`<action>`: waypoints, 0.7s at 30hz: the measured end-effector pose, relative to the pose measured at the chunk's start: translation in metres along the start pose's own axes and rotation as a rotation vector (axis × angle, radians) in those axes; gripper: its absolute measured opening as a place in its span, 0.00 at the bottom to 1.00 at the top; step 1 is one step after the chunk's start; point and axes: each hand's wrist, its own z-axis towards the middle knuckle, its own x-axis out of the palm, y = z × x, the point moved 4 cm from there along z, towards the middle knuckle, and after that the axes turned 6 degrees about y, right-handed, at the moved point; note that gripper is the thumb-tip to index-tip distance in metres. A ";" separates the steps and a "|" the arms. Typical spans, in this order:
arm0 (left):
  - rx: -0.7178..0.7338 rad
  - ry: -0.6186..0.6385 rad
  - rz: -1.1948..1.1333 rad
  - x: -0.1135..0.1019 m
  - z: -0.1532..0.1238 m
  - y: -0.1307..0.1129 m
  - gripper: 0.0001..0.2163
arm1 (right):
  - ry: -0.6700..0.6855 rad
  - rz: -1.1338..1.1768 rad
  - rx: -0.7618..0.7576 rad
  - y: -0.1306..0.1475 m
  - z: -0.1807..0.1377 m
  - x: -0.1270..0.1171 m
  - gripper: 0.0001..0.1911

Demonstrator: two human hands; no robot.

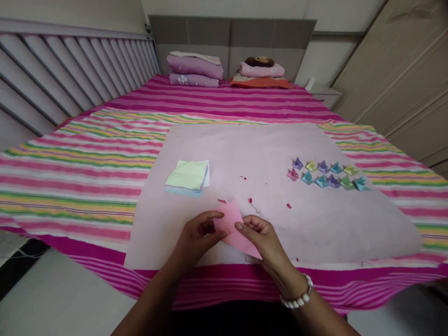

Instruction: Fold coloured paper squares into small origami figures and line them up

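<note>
A sheet of pink paper [229,218], partly folded, is held up between my two hands near the front edge of the large pale sheet. My left hand [199,235] pinches its left side between thumb and fingers. On the right side, my right hand [259,233] grips it with the thumb on top; a white beaded bracelet [297,298] circles that wrist. A stack of coloured square papers [187,176], light green on top, lies beyond my left hand. Several small folded paper shapes [322,181] in purple, yellow, blue, green and pink stand in two rows at the right.
The pale sheet [245,149] covers the middle of a bed with a striped cover [87,177]. Small red scraps [250,200] are scattered on it. Folded purple bedding [196,70] and a pink pile [262,70] sit by the headboard [210,35]. A slatted rail [77,65] runs along the left.
</note>
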 end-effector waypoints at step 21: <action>-0.072 -0.177 0.000 0.024 -0.009 0.019 0.26 | -0.083 0.049 -0.173 -0.009 -0.001 0.000 0.11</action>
